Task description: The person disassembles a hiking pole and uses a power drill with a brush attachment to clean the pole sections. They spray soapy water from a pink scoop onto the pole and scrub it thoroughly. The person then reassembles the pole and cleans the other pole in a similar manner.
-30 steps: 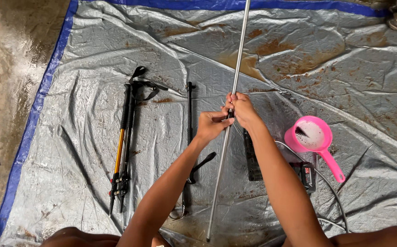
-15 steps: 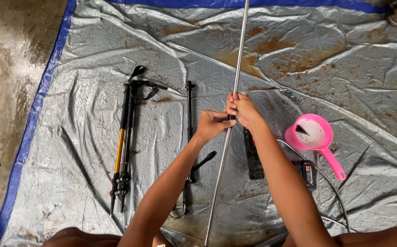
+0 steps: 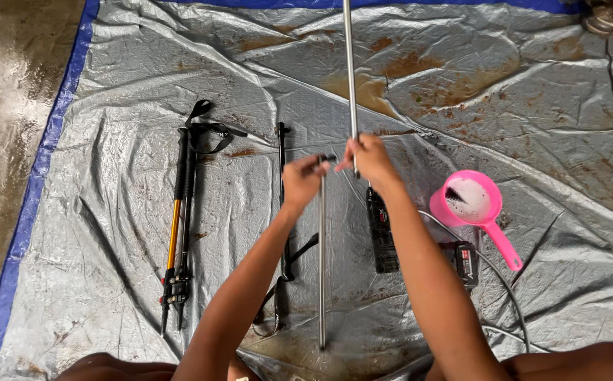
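Two thin silver pole sections are apart from each other. My left hand (image 3: pixel 302 180) grips the top of the near section (image 3: pixel 322 268), which runs down toward me. My right hand (image 3: pixel 370 156) holds the bottom end of the far section (image 3: pixel 349 70), which runs up out of the top edge. The two hands are side by side, a small gap between the pole ends. All of this is above a crinkled silver tarp (image 3: pixel 144 85) with a blue border.
A pair of folded trekking poles (image 3: pixel 179 226) with yellow shafts lies at the left. A black pole with a strap (image 3: pixel 282 212) lies beside my left arm. A pink scoop (image 3: pixel 472 204), a black power tool (image 3: pixel 380 233), a battery (image 3: pixel 465 261) and a cable lie at the right. Wet concrete borders the tarp's left edge.
The single long pole has come apart into two sections at my hands. My left hand has moved left with the near section; my right hand keeps the far one.
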